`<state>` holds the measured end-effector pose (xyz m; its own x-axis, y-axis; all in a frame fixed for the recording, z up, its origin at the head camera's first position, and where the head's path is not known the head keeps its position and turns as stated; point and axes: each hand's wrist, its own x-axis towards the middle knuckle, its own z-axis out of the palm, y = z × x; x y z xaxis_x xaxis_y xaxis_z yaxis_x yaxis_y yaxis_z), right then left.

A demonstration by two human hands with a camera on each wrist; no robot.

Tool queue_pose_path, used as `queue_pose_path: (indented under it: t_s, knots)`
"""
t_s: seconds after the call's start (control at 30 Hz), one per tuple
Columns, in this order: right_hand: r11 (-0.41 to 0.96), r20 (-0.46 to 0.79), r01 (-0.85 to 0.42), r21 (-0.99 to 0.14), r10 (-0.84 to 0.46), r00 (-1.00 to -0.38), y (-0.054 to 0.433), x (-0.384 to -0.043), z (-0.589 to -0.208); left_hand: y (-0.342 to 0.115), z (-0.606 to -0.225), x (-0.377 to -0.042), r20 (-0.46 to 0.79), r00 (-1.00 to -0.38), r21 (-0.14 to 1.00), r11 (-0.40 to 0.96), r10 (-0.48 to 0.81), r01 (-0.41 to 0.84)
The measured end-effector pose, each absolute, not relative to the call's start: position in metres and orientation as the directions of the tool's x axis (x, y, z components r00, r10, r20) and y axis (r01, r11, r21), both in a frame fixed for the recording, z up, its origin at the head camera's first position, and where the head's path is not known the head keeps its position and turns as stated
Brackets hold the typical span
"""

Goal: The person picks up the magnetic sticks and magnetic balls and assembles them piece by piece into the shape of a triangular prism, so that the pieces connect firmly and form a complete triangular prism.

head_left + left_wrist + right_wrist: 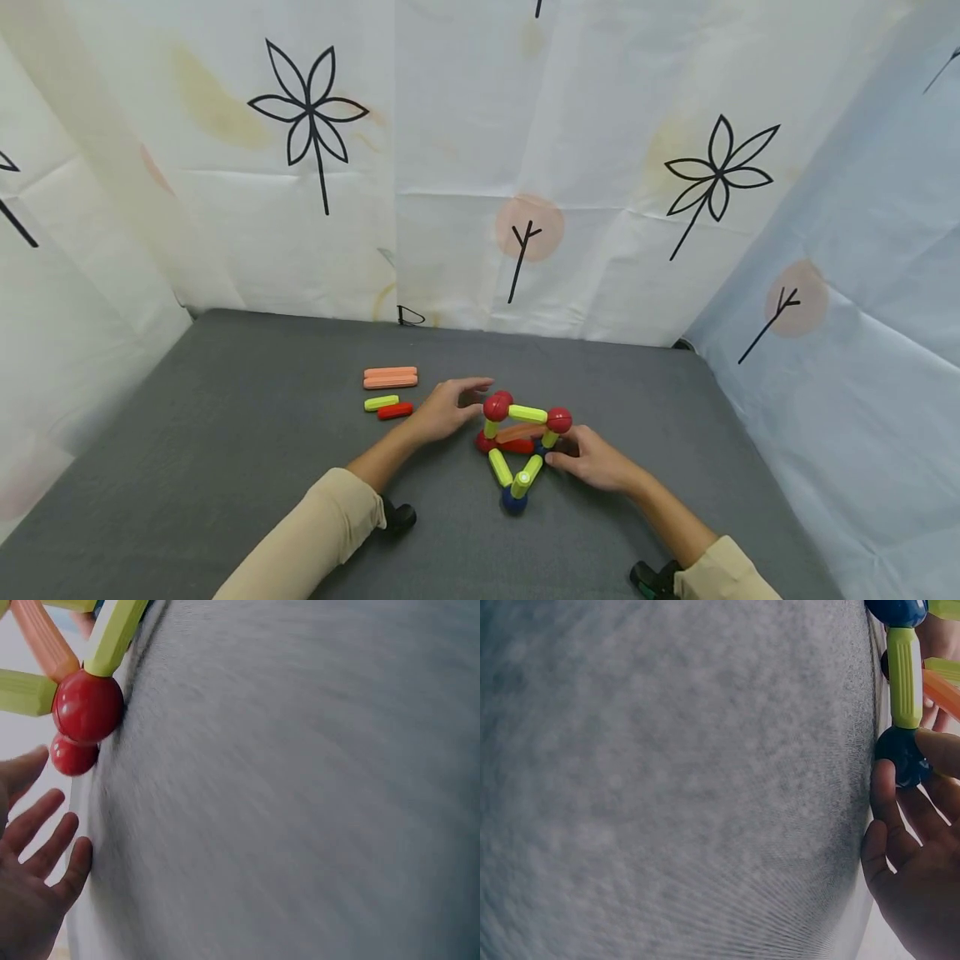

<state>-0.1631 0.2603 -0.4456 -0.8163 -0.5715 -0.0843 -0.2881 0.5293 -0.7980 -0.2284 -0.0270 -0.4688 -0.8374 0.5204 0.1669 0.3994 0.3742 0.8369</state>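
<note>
A frame of lime rods (pixel 500 468) and balls stands on the grey surface. At its front is a blue ball (pixel 513 500) with a short rod rising from it. Higher up, a lime rod (pixel 528 413) joins two red balls, and a red rod (pixel 517 447) and an orange rod (pixel 46 637) lie lower down. My right hand (pixel 596 461) holds the blue ball (pixel 900 754) at the right corner between thumb and fingers. Beside the left corner's red ball (pixel 88 707), my left hand (pixel 450 408) has its fingers spread, apart from the frame and holding nothing.
Two orange rods (pixel 390 377) lie side by side left of the left hand. Closer in are a loose lime rod (pixel 382 403) and a loose red rod (pixel 395 411). A white patterned cloth (pixel 450 250) hangs behind the table and along both sides.
</note>
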Motion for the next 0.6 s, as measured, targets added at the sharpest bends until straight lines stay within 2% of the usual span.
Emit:
queue_pose_path:
  t_s: [0.1,0.27,0.47,0.6]
  knots:
    - [0.527,-0.084,-0.288,-0.8,-0.573,-0.816,0.26,-0.163,-0.446,-0.015,-0.47,-0.237,0.164,-0.804,0.821,0.372,0.572,0.432]
    - [0.517,-0.081,-0.291,-0.805,-0.581,-0.809,0.26,-0.163,-0.446,-0.002,-0.473,-0.243,0.175,-0.792,0.809,0.374,0.585,0.454]
    - [0.538,-0.097,-0.278,-0.796,-0.567,-0.818,0.26,-0.163,-0.447,-0.004,-0.474,-0.242,0.203,-0.814,0.825,0.353,0.544,0.442]
    - [0.541,-0.1,-0.276,-0.794,-0.565,-0.819,0.261,-0.163,-0.446,-0.012,-0.468,-0.238,0.225,-0.856,0.861,0.315,0.466,0.398]
